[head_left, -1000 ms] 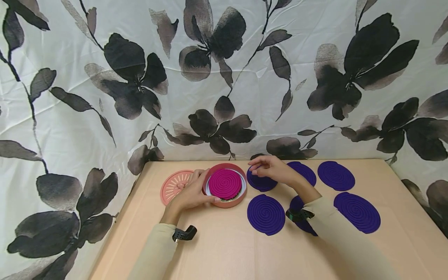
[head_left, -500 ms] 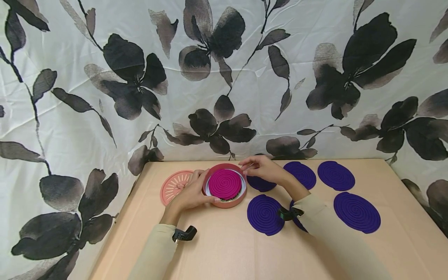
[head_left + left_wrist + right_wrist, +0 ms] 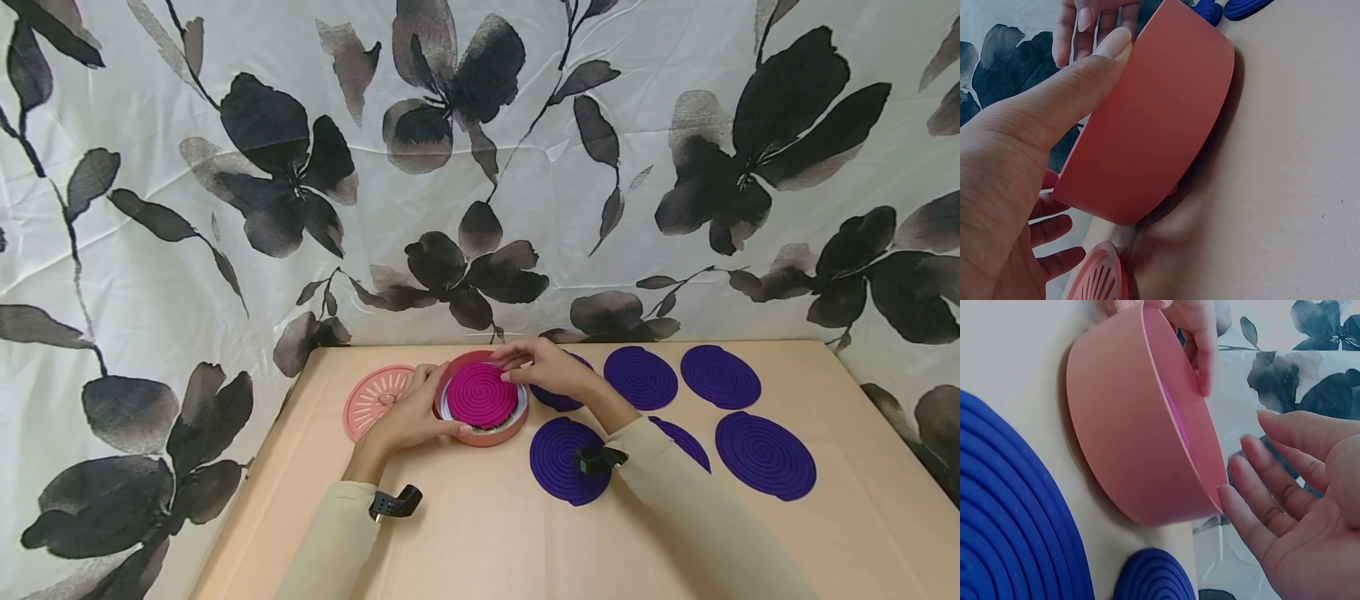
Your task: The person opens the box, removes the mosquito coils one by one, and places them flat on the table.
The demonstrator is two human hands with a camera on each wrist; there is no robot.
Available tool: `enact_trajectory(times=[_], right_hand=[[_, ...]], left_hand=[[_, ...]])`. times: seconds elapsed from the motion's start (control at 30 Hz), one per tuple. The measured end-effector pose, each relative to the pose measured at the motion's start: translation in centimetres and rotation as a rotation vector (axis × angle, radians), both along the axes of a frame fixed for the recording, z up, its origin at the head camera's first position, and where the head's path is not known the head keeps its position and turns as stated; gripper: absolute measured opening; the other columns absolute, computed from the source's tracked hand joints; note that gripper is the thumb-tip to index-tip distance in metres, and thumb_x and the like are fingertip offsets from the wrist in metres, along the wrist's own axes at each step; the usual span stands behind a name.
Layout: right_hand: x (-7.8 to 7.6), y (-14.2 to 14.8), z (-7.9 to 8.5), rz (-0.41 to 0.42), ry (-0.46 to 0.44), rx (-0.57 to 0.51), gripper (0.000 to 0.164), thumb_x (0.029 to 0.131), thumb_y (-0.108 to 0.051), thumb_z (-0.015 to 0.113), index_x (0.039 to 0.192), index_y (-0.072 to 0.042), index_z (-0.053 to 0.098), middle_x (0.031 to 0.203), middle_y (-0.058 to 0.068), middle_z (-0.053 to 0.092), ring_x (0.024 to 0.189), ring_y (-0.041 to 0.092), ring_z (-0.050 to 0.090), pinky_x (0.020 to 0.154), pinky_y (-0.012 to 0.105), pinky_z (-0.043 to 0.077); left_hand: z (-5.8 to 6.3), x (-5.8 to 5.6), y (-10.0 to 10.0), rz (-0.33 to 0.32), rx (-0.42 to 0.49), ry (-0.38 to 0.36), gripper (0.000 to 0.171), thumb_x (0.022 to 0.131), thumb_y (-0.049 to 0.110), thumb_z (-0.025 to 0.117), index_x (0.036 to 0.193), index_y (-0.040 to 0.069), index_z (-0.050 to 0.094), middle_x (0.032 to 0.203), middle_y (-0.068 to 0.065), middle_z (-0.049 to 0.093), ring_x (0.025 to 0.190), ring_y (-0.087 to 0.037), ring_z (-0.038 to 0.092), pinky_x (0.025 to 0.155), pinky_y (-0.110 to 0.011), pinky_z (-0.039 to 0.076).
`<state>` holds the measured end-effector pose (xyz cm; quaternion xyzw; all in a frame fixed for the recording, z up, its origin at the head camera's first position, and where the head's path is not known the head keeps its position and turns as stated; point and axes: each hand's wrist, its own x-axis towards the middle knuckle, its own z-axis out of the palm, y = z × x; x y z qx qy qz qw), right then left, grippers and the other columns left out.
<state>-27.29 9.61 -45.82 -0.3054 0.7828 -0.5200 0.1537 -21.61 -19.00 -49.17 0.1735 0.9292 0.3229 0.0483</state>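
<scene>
A round coral-pink container stands on the table with a magenta spiral coaster lying inside it, and a white ring shows around the coaster. My left hand holds the container by its left side, thumb at the near rim and fingers at the far side. Over the container's right rim is my right hand, its fingers loosely bent. Nothing shows between its thumb and fingers in the right wrist view, where a fingertip is at the rim.
Left of the container lies a slotted coral lid, partly behind my left hand. Several dark blue spiral coasters, such as the near one and the far right one, lie on the right. A floral cloth hangs behind the table.
My right hand has moved left from above a blue coaster to the container's right rim. My left hand, the container and the coasters have stayed in place.
</scene>
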Motion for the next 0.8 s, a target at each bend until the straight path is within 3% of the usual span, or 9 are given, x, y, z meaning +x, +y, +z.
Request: enact_trajectory(times=[0.2,0.33,0.53,0.8], right_hand=[[0.0,-1.0,-0.5,0.011,-0.010,0.011,0.038,0.093,-0.002,0.071,0.130,0.001,0.064,0.130,0.023,0.064,0.124,0.038,0.060,0.103,0.047,0.050],[0.1,-1.7,-0.5,0.011,-0.016,0.013,0.040,0.092,-0.002,0.072,0.131,0.004,0.063,0.134,0.022,0.062,0.128,0.038,0.057,0.108,0.052,0.044],[0.2,-3.0,-0.8,-0.001,-0.036,0.016,0.049,0.091,-0.002,0.074,0.136,0.003,0.058,0.137,0.023,0.060,0.132,0.039,0.054,0.109,0.052,0.043],[0.5,-4.4,-1.5,0.001,-0.024,0.064,0.056,0.090,-0.006,0.075,0.142,-0.002,0.053,0.141,0.018,0.058,0.134,0.034,0.053,0.110,0.047,0.044]], left_hand=[[0.0,0.1,0.0,-0.001,0.008,-0.006,0.118,0.066,0.065,0.086,0.161,0.023,0.030,0.139,-0.003,0.039,0.131,-0.023,0.038,0.109,-0.052,0.039],[0.1,0.1,0.0,-0.001,0.011,-0.014,0.116,0.067,0.063,0.087,0.160,0.022,0.030,0.141,-0.004,0.038,0.133,-0.024,0.037,0.109,-0.054,0.039],[0.1,0.0,0.1,0.000,0.008,-0.013,0.112,0.069,0.058,0.088,0.160,0.022,0.032,0.141,-0.003,0.038,0.133,-0.023,0.035,0.108,-0.055,0.040],[0.1,0.1,0.0,-0.006,-0.006,-0.002,0.114,0.069,0.066,0.084,0.160,0.024,0.031,0.141,-0.003,0.037,0.134,-0.023,0.035,0.108,-0.053,0.039]])
